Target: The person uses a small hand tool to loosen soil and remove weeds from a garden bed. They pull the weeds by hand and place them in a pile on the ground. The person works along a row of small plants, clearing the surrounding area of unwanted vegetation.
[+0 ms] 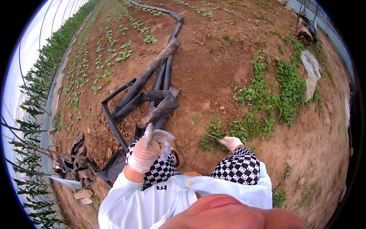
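Head view: I look down on my own knees in checked trousers (239, 168), squatting on bare brown soil (206, 72). My left hand (145, 150), gloved in thin pale rubber, is raised in front of the left knee and closed on a crumpled clear bag (164, 140), whose loose end droops to the right of the fingers. My right hand (231, 142), gloved the same way, is low at the ground just past the right knee, curled around what looks like a thin stem or stick (212, 136) at the near edge of a weed patch (263, 99); how tightly it is closed I cannot tell, since the fingers are small and partly hidden.

I judge the bag to be very light, limp and a little slippery against rubber, so it wants a bunched fistful at the neck, not a pinch on one edge. The weeds look soft and likely to tear, so I would take them low, at the base near the soil.

Beyond the left hand lies a tangle of flat black hoses (152, 95), muddy and folded, running away up the field. Further left of that hand are rows of seedlings (103, 61) and a low border. Far beyond the right hand a white sack (310, 72) lies past the weeds
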Action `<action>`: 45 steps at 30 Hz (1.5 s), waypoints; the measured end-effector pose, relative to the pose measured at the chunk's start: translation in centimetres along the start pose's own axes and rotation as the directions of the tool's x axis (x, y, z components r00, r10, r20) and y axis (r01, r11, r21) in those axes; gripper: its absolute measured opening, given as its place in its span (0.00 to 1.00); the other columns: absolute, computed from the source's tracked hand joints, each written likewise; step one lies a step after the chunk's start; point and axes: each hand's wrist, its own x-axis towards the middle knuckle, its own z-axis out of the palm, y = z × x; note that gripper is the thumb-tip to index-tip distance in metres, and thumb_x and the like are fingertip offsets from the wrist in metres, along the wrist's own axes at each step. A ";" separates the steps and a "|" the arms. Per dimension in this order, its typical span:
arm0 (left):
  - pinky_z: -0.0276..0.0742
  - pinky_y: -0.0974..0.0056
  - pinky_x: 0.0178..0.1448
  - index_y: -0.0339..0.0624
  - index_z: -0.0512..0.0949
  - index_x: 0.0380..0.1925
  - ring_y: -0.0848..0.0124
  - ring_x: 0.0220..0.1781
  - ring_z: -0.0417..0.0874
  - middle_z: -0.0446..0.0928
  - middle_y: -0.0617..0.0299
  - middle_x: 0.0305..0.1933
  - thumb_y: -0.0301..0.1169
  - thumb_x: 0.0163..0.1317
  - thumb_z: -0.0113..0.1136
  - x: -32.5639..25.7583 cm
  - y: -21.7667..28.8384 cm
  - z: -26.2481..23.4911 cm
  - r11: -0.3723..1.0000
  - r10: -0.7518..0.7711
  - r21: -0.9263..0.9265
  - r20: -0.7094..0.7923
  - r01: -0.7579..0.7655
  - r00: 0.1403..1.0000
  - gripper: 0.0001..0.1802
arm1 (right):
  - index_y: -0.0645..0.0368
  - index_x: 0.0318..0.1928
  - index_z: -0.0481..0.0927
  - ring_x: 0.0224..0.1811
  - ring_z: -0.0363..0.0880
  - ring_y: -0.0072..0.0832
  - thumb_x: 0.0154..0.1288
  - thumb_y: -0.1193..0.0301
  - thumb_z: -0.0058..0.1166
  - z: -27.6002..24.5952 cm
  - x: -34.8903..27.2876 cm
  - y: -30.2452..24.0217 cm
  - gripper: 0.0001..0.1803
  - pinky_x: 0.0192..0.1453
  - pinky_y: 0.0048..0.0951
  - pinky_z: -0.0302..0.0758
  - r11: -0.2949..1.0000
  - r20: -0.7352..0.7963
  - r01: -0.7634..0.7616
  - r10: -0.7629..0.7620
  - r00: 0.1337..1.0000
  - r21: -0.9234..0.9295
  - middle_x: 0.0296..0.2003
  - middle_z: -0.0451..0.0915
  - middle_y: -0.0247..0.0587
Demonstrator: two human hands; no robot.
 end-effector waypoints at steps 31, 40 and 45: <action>0.69 0.68 0.27 0.37 0.78 0.49 0.73 0.23 0.73 0.78 0.64 0.28 0.52 0.72 0.45 -8.0 4.3 3.4 0.925 0.326 -0.120 -0.231 -0.360 0.917 0.28 | 0.53 0.56 0.77 0.55 0.77 0.38 0.70 0.48 0.46 -0.2 -12.5 -1.0 0.26 0.59 0.36 0.70 0.849 0.102 -0.228 0.204 0.974 0.478 0.50 0.81 0.45; 0.71 0.69 0.27 0.33 0.74 0.53 0.74 0.24 0.75 0.79 0.64 0.29 0.52 0.72 0.44 -4.3 9.5 5.1 0.957 0.289 0.016 -0.067 -0.288 0.955 0.30 | 0.53 0.57 0.76 0.55 0.77 0.37 0.69 0.48 0.47 -0.2 -15.0 -0.8 0.27 0.60 0.36 0.69 0.851 0.164 -0.261 0.207 0.964 0.456 0.51 0.80 0.44; 0.71 0.70 0.28 0.32 0.74 0.53 0.73 0.24 0.74 0.79 0.63 0.29 0.53 0.72 0.44 0.2 9.1 5.2 0.993 0.111 0.015 0.109 -0.114 0.988 0.31 | 0.53 0.58 0.76 0.56 0.76 0.36 0.69 0.48 0.48 -0.3 -15.8 -1.4 0.27 0.61 0.35 0.69 0.846 0.204 -0.293 0.223 0.953 0.446 0.52 0.80 0.44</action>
